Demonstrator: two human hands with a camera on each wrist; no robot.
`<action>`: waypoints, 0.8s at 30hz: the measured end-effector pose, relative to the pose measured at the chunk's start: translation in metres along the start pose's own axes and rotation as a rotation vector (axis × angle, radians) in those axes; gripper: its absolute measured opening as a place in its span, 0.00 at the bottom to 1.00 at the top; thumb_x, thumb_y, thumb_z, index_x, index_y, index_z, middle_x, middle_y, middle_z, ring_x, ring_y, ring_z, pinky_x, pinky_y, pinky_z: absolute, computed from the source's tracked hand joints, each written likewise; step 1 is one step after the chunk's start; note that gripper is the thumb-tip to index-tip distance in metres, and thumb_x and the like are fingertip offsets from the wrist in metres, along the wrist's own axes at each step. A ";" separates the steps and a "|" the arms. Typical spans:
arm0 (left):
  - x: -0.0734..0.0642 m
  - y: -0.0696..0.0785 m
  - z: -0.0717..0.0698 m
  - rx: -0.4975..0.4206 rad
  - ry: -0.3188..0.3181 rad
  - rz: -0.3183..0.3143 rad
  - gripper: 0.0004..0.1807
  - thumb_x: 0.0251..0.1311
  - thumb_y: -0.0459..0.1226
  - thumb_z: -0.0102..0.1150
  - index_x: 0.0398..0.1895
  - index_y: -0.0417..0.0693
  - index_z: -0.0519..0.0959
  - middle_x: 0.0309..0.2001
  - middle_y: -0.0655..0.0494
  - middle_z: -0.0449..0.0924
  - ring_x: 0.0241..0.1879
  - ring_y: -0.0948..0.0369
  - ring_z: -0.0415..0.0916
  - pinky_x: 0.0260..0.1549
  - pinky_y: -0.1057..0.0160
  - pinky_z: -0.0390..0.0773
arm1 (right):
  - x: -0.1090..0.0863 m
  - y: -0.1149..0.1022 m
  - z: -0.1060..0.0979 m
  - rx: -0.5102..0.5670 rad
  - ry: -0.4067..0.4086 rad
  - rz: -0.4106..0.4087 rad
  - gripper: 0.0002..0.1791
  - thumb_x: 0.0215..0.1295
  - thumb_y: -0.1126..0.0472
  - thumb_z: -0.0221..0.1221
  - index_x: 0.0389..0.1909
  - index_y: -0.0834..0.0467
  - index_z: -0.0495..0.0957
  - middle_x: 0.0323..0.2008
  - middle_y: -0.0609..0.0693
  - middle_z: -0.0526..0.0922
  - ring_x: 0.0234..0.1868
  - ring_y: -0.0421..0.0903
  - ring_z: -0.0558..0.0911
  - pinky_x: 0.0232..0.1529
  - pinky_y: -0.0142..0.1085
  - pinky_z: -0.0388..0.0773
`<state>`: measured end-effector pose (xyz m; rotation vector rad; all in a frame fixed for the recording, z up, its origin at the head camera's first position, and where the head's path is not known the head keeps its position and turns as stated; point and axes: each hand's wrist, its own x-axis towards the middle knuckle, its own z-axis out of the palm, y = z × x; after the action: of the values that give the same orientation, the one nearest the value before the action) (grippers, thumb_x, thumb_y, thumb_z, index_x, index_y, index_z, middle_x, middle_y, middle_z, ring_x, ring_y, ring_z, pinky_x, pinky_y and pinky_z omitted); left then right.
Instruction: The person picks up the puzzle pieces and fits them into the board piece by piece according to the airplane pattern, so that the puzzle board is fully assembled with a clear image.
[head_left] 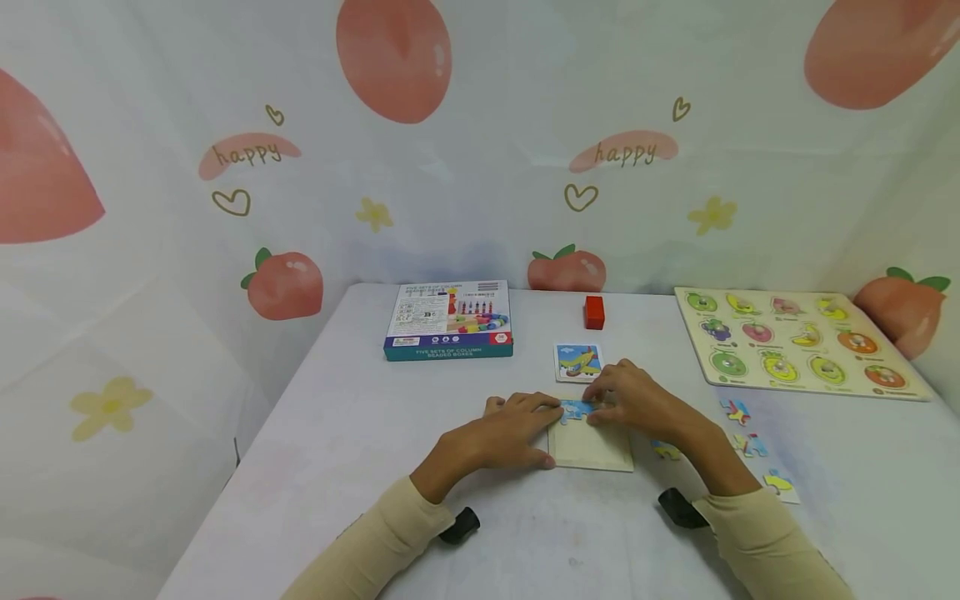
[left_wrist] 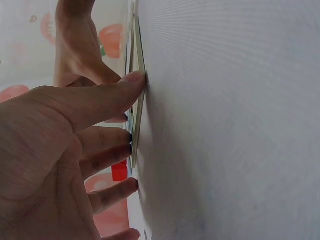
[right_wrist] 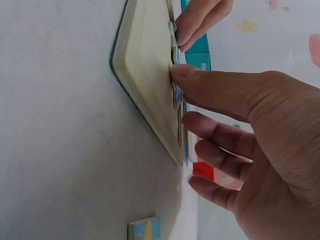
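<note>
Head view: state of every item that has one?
Square board: partly filled
Blue puzzle pieces: on its far side, partly hidden
Loose puzzle pieces: off the board
Picture card: picture side up
Box: appears closed
Red block: untouched
Fruit board: flat, pictures up
Left hand: touching board edge
Right hand: appears to pinch a blue piece

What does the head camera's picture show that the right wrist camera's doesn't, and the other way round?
Only the head view shows the fruit board and cream sleeves. Only the right wrist view shows the right palm. Both show the right hand, left hand, wooden tray with blue puzzle pieces, red block and teal-edged box, only partly visible from the wrist.
</note>
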<state>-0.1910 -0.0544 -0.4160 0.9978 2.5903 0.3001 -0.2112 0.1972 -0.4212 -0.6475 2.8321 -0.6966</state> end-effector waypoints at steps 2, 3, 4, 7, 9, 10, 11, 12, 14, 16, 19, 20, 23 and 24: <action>0.000 0.000 0.000 0.000 -0.001 -0.002 0.42 0.70 0.56 0.66 0.83 0.59 0.64 0.82 0.64 0.59 0.81 0.56 0.56 0.71 0.40 0.62 | 0.000 0.001 0.000 -0.003 -0.001 -0.007 0.14 0.62 0.54 0.75 0.46 0.54 0.92 0.46 0.50 0.86 0.53 0.52 0.75 0.53 0.48 0.77; 0.000 0.000 0.000 -0.001 -0.001 -0.003 0.42 0.70 0.57 0.66 0.83 0.60 0.64 0.82 0.64 0.59 0.81 0.56 0.56 0.71 0.40 0.62 | 0.000 0.001 0.000 -0.004 -0.001 -0.008 0.13 0.62 0.54 0.75 0.46 0.54 0.92 0.46 0.50 0.86 0.53 0.52 0.75 0.53 0.48 0.77; 0.000 -0.001 0.001 -0.001 -0.001 -0.004 0.42 0.70 0.57 0.65 0.83 0.60 0.63 0.82 0.64 0.59 0.81 0.56 0.56 0.71 0.40 0.62 | 0.000 0.002 0.000 -0.006 0.000 -0.011 0.13 0.62 0.54 0.75 0.45 0.54 0.92 0.46 0.50 0.86 0.53 0.52 0.75 0.53 0.48 0.77; 0.001 -0.001 0.001 -0.006 -0.003 -0.005 0.42 0.70 0.57 0.65 0.83 0.60 0.63 0.82 0.64 0.59 0.81 0.56 0.56 0.72 0.40 0.61 | 0.000 0.001 0.001 -0.010 0.004 -0.012 0.13 0.62 0.54 0.75 0.45 0.54 0.92 0.46 0.49 0.86 0.53 0.52 0.75 0.52 0.47 0.77; 0.001 -0.001 0.001 -0.007 -0.002 -0.006 0.42 0.70 0.57 0.65 0.83 0.60 0.63 0.82 0.64 0.59 0.81 0.56 0.56 0.71 0.41 0.62 | 0.001 0.001 0.001 -0.010 0.006 -0.009 0.13 0.63 0.54 0.75 0.46 0.53 0.92 0.46 0.49 0.87 0.54 0.52 0.75 0.53 0.47 0.77; 0.001 -0.001 0.001 -0.008 -0.002 -0.005 0.42 0.70 0.57 0.65 0.83 0.60 0.63 0.82 0.64 0.59 0.81 0.56 0.56 0.71 0.41 0.62 | 0.001 0.001 0.001 -0.010 0.005 -0.013 0.12 0.63 0.54 0.75 0.46 0.53 0.91 0.46 0.49 0.87 0.54 0.52 0.75 0.53 0.48 0.76; 0.001 -0.001 0.001 -0.008 0.000 -0.004 0.42 0.70 0.57 0.65 0.83 0.60 0.63 0.82 0.64 0.60 0.81 0.56 0.56 0.71 0.41 0.62 | 0.001 0.001 0.001 -0.010 0.005 -0.016 0.13 0.63 0.54 0.75 0.46 0.54 0.91 0.46 0.49 0.87 0.54 0.52 0.76 0.53 0.48 0.76; 0.001 -0.001 0.001 -0.007 0.001 -0.003 0.42 0.70 0.57 0.65 0.83 0.60 0.64 0.82 0.64 0.60 0.81 0.56 0.56 0.71 0.41 0.62 | 0.001 0.000 0.001 -0.011 0.004 -0.020 0.13 0.63 0.54 0.74 0.46 0.54 0.91 0.46 0.49 0.87 0.54 0.52 0.76 0.53 0.48 0.77; 0.001 -0.001 0.001 -0.006 0.004 -0.001 0.42 0.70 0.57 0.66 0.83 0.59 0.64 0.82 0.63 0.60 0.81 0.56 0.56 0.71 0.41 0.63 | 0.001 -0.001 0.001 -0.014 0.003 -0.020 0.13 0.63 0.54 0.75 0.46 0.54 0.91 0.46 0.50 0.87 0.54 0.53 0.76 0.53 0.49 0.77; 0.000 0.000 0.001 -0.004 0.008 0.001 0.42 0.69 0.57 0.66 0.83 0.59 0.64 0.82 0.63 0.60 0.81 0.56 0.56 0.71 0.41 0.63 | 0.001 -0.001 0.001 -0.025 0.006 -0.018 0.13 0.63 0.54 0.75 0.46 0.54 0.91 0.46 0.50 0.87 0.53 0.53 0.76 0.53 0.49 0.78; 0.000 0.000 0.001 -0.001 0.012 0.003 0.42 0.69 0.56 0.66 0.83 0.59 0.64 0.82 0.63 0.60 0.81 0.56 0.56 0.70 0.41 0.63 | 0.000 -0.002 0.000 -0.045 0.015 -0.008 0.12 0.62 0.54 0.75 0.45 0.54 0.91 0.46 0.50 0.87 0.53 0.53 0.77 0.53 0.49 0.78; 0.000 0.000 0.001 -0.001 0.013 0.003 0.42 0.69 0.56 0.67 0.83 0.59 0.64 0.82 0.63 0.60 0.81 0.56 0.56 0.70 0.41 0.63 | 0.000 -0.002 0.000 -0.050 0.018 -0.004 0.12 0.62 0.55 0.75 0.44 0.54 0.92 0.46 0.50 0.87 0.53 0.52 0.77 0.53 0.49 0.78; 0.000 0.000 0.001 -0.002 0.015 0.006 0.42 0.69 0.56 0.67 0.83 0.59 0.65 0.82 0.63 0.60 0.80 0.56 0.56 0.70 0.40 0.63 | -0.001 -0.001 0.000 -0.049 0.021 -0.008 0.12 0.62 0.54 0.75 0.44 0.54 0.92 0.46 0.50 0.87 0.53 0.52 0.77 0.53 0.49 0.78; 0.000 0.000 0.001 -0.004 0.015 0.006 0.42 0.69 0.56 0.66 0.83 0.58 0.65 0.82 0.62 0.60 0.81 0.56 0.56 0.70 0.41 0.63 | -0.001 0.000 0.000 -0.046 0.021 -0.010 0.12 0.62 0.54 0.75 0.44 0.53 0.92 0.46 0.50 0.87 0.52 0.52 0.77 0.53 0.48 0.78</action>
<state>-0.1903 -0.0545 -0.4171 1.0064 2.5992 0.3157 -0.2105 0.1970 -0.4212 -0.6656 2.8737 -0.6448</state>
